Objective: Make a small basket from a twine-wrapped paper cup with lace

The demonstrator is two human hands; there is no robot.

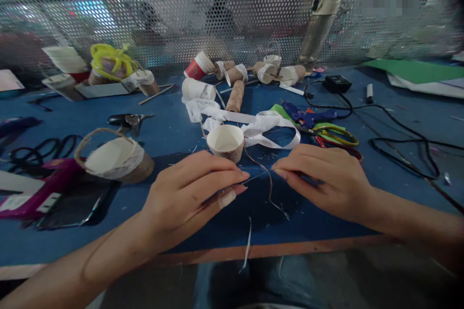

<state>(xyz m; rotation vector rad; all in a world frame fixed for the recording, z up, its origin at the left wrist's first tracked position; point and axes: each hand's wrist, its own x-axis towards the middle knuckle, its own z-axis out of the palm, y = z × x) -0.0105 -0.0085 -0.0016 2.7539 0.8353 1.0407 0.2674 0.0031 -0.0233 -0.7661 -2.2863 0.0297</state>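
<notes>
My left hand (pixel 195 193) is closed in a pinch just in front of a paper cup (pixel 225 139), with a pale strip around one finger. A thin, faint strand (pixel 258 175) runs from its fingertips towards my right hand (pixel 322 183), which is also pinched shut. The cup stands upright, and the fingers hide part of its lower side. From beside it a brown twine end (pixel 270 183) trails over the table between my hands. White ribbon and lace (pixel 268 128) lie behind the cup.
On the blue table (pixel 174 135), a handled cup basket (pixel 116 159), a magenta glue gun (pixel 43 188) and a phone are at left. Scissors (pixel 335 134), a blue glue gun (pixel 308 115) and black cable lie right. Twine-wrapped cups (pixel 266 72) line the mesh screen (pixel 174 24).
</notes>
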